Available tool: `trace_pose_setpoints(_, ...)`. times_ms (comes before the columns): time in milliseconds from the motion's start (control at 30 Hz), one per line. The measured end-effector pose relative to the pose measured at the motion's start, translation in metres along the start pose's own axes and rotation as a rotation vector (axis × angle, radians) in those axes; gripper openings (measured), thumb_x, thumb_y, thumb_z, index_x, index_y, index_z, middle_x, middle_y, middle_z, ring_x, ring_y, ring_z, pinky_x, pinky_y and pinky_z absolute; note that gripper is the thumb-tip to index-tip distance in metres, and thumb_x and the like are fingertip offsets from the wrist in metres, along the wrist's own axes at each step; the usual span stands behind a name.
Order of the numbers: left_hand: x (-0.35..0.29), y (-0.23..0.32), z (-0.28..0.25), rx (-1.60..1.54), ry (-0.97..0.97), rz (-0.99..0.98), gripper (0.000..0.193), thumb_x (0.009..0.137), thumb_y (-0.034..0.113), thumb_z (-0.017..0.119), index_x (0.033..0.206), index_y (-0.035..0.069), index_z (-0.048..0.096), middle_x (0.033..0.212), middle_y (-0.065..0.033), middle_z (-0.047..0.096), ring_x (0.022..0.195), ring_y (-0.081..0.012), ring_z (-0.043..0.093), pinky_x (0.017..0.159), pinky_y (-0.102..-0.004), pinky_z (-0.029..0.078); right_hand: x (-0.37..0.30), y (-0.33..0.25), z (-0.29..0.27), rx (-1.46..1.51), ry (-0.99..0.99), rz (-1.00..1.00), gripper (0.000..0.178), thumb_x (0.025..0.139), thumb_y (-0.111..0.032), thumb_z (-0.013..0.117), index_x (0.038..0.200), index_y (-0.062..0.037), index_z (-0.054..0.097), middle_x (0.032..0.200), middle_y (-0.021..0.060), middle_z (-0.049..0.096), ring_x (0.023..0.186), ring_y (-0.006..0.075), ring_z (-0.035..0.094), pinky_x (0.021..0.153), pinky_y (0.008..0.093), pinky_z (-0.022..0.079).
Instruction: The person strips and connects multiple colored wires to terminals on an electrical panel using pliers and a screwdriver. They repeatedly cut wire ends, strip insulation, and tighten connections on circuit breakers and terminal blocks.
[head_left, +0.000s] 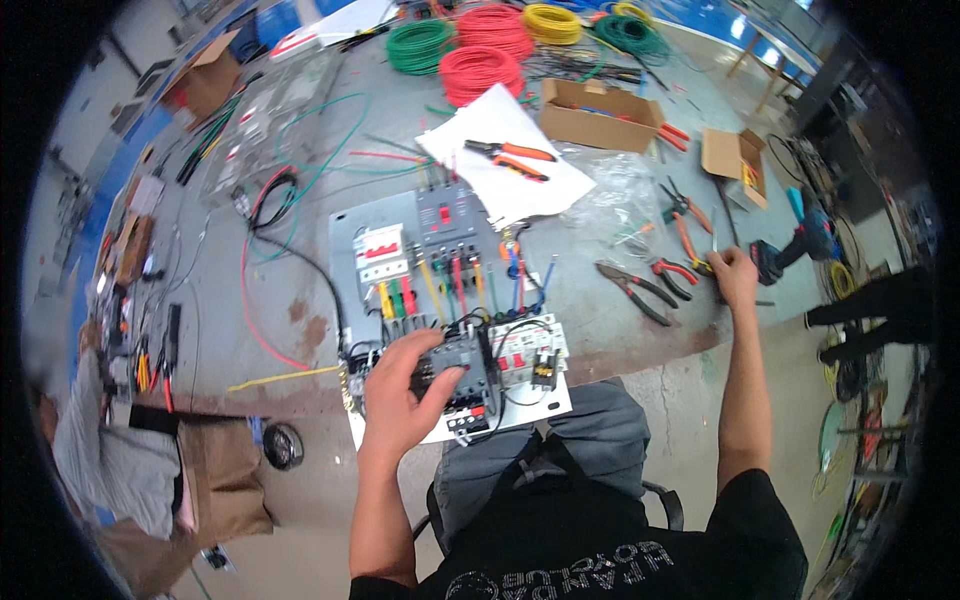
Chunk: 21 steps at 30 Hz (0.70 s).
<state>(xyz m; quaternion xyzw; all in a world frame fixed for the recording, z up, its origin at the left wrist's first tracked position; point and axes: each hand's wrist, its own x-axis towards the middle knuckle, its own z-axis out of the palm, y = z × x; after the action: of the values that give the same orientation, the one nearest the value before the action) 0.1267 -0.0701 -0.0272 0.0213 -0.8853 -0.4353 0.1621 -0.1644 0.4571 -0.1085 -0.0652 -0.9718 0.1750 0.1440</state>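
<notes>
A white mounting panel [552, 400] with electrical parts lies at the table's front edge, partly over my lap. My left hand [400, 385] rests on it, thumb and fingers curled about a dark grey contactor [465, 368]. Behind that, a grey plate carries a circuit breaker with a red switch [446, 214] and a white breaker [381, 250], with yellow, green and red wires running toward me. Off to the right, my right hand [738, 278] is closed around a screwdriver [704, 267] with a yellow and black handle, low against the table. Its fingertips are partly hidden.
Pliers [640, 292] and cutters [686, 215] lie left of my right hand; a cordless drill [795, 248] is right of it. A wire stripper [512, 158] sits on white paper [480, 125]. Red wire coils [482, 75] are farther back. Another person's sleeve [115, 450] shows at left.
</notes>
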Motion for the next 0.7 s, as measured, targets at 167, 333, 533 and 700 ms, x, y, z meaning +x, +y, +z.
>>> trace_pose_setpoints(167,0.001,0.001,0.0,-0.023,0.007,-0.001,0.042,0.086,0.016,0.084,0.123,0.0,0.07,0.126,-0.0184,0.073,0.117,-0.0345,0.07,0.102,-0.0415,0.054,-0.007,-0.01,-0.011,0.05,-0.024,0.004,0.05,0.086,-0.041,0.082,0.118,-0.0037,0.076,0.087,0.0167,0.074,0.08,0.0306,0.072,0.075,0.0421,0.055)
trace_pose_setpoints(333,-0.003,-0.004,0.002,-0.042,0.018,-0.006,0.041,0.087,0.018,0.083,0.122,0.001,0.07,0.127,-0.0192,0.073,0.117,-0.0361,0.07,0.101,-0.0423,0.054,-0.005,-0.051,-0.013,0.214,0.151,-0.306,0.05,0.086,-0.034,0.086,0.124,-0.0027,0.074,0.117,0.0195,0.073,0.112,0.036,0.069,0.099,0.0434,0.054)
trace_pose_setpoints(533,-0.003,-0.005,0.004,-0.087,0.002,-0.064,0.041,0.088,0.018,0.081,0.122,-0.001,0.069,0.127,-0.0187,0.073,0.117,-0.0336,0.07,0.102,-0.041,0.053,0.02,-0.117,0.019,0.069,0.01,-0.435,0.048,0.082,-0.033,0.082,0.124,-0.0103,0.077,0.132,0.0189,0.068,0.127,0.0391,0.062,0.107,0.0504,0.051)
trace_pose_setpoints(700,-0.004,-0.003,0.003,-0.08,-0.009,-0.068,0.041,0.089,0.017,0.081,0.123,-0.002,0.068,0.128,-0.0186,0.073,0.118,-0.0326,0.069,0.103,-0.0414,0.052,0.051,-0.16,0.022,-0.119,-0.373,-0.33,0.044,0.084,-0.016,0.071,0.127,-0.0186,0.078,0.133,0.0149,0.069,0.129,0.0371,0.061,0.107,0.0504,0.051)
